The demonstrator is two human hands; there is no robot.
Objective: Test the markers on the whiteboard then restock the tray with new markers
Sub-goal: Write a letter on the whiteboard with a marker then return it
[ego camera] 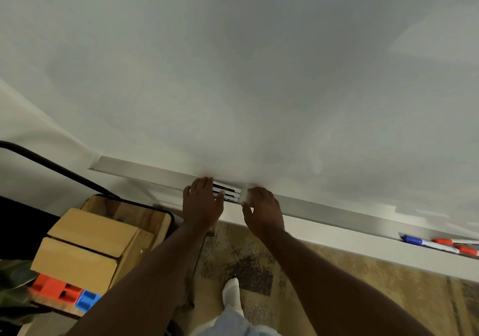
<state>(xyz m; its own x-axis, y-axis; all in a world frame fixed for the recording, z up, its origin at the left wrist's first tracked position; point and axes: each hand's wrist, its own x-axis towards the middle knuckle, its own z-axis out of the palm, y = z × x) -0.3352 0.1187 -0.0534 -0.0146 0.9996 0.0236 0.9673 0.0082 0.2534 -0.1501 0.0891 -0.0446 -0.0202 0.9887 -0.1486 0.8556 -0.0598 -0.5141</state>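
A large whiteboard fills the upper view, with a metal tray along its bottom edge. A small bundle of white markers lies in the tray at the centre. My left hand rests over the bundle's left end, thumb touching it. My right hand covers the right end, fingers curled on the white caps. At the far right of the tray lie a blue-capped marker and red-capped markers.
A cardboard box with its flaps folded sits on a wooden side table at lower left. Red and blue marker packs lie in front of it. A patterned rug covers the floor, and my socked foot is visible.
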